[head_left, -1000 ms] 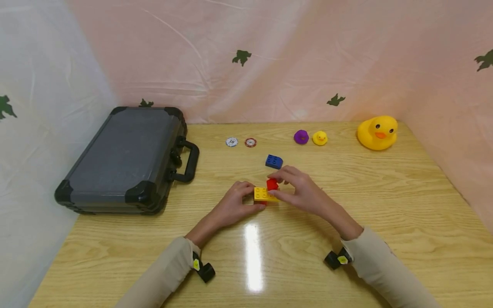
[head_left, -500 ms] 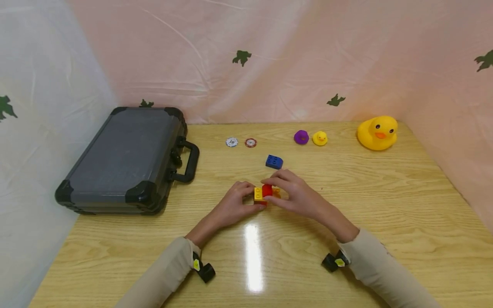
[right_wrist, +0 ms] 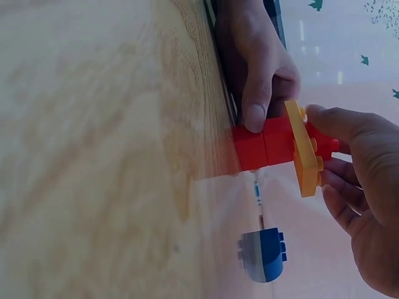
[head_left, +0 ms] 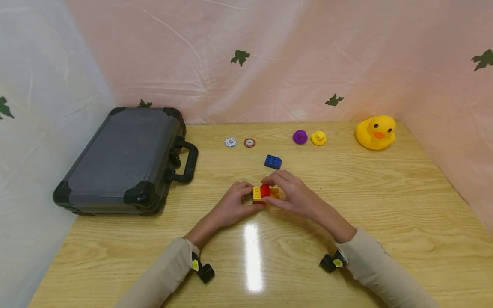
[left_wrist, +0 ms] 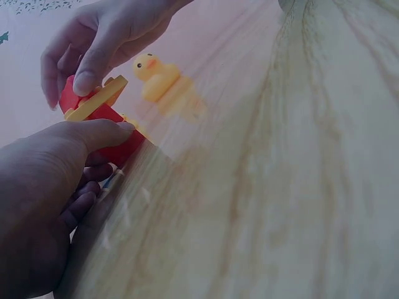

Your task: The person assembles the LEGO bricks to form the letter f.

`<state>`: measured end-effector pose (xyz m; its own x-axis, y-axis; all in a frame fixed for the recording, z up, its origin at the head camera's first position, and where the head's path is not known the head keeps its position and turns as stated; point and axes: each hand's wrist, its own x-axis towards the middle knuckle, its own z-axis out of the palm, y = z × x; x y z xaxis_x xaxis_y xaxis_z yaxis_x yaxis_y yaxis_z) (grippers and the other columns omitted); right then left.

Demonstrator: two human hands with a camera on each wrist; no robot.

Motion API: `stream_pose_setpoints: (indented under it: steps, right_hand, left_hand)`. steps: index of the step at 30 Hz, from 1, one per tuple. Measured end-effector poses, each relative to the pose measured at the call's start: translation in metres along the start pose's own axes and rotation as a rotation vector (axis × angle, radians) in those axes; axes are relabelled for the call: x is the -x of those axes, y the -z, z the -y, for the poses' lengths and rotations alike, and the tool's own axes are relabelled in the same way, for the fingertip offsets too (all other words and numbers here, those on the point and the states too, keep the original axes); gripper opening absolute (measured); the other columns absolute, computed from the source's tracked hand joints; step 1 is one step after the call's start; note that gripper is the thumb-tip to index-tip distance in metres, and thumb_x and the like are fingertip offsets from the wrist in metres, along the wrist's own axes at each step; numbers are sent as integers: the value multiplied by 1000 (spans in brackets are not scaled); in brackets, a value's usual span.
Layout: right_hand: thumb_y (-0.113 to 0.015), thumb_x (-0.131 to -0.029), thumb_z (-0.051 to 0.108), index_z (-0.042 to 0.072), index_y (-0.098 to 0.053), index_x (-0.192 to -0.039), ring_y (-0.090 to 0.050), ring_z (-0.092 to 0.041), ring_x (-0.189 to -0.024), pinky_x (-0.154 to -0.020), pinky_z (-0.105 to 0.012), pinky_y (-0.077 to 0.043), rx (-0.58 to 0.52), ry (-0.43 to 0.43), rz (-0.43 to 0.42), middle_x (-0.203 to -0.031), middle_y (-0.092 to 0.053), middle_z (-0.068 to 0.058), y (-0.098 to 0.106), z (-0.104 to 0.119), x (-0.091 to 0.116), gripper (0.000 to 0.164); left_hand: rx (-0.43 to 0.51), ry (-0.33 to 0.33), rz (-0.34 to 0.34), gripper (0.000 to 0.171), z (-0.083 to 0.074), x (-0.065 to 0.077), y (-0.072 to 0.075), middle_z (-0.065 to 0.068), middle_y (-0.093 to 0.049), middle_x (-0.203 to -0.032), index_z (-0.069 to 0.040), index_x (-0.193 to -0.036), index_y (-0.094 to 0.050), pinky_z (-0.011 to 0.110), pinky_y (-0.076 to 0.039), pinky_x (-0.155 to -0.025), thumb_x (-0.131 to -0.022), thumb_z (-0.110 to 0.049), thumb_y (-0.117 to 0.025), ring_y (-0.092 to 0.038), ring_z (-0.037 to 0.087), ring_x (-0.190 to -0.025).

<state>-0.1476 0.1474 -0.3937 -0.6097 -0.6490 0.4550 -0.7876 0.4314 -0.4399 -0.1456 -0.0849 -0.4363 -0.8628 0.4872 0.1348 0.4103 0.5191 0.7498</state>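
Observation:
A small stack of toy building bricks stands on the table between my two hands. In the right wrist view it has two red bricks (right_wrist: 250, 148) at the bottom. Across these lies a flat yellow brick (right_wrist: 302, 152) that overhangs to one side. Thumb and fingers of my left hand (head_left: 233, 204) grip the lower red bricks from the left. My right hand (head_left: 298, 193) pinches another red brick (head_left: 265, 190), which sits on the studs of the yellow piece. Part of this top brick is hidden by the right fingers. Behind the stack lies a blue brick (head_left: 273, 161).
To the left is a grey case (head_left: 119, 158) with a black handle (head_left: 189, 162). At the back lie a white chip (head_left: 230, 142) and a red chip (head_left: 249, 143). Further right sit a purple duck (head_left: 300, 137), a small yellow duck (head_left: 319, 138) and a large yellow duck (head_left: 375, 132).
My right hand has moved a little left, bringing the red brick from above the yellow piece's right part to its middle. The left hand has kept its hold on the stack.

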Motion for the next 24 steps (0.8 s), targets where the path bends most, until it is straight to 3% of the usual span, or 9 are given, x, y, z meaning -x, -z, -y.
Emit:
stream_pose_setpoints:
  steps: [13,24]
  right_hand:
    - [-81,-89,7,-1,-69,-119,-61,-22,-105,-87,-36,-55,-32,86,-52,-116,-64,-8,-2,-3,1,33]
    - [-82,-87,3,-1,-70,-119,-62,-22,-104,-85,-34,-55,-50,86,-61,-116,-65,-8,-3,-4,1,34]
  left_hand:
    - [-5,-12,-6,23,-1,1,1,1,-65,-112,-11,-106,-74,39,-45,-89,-92,-27,-82,-53,20,-105]
    - [-3,-18,-1,23,0,0,1,0,-64,-111,-11,-105,-73,39,-45,-88,-91,-27,-82,-53,20,-104]
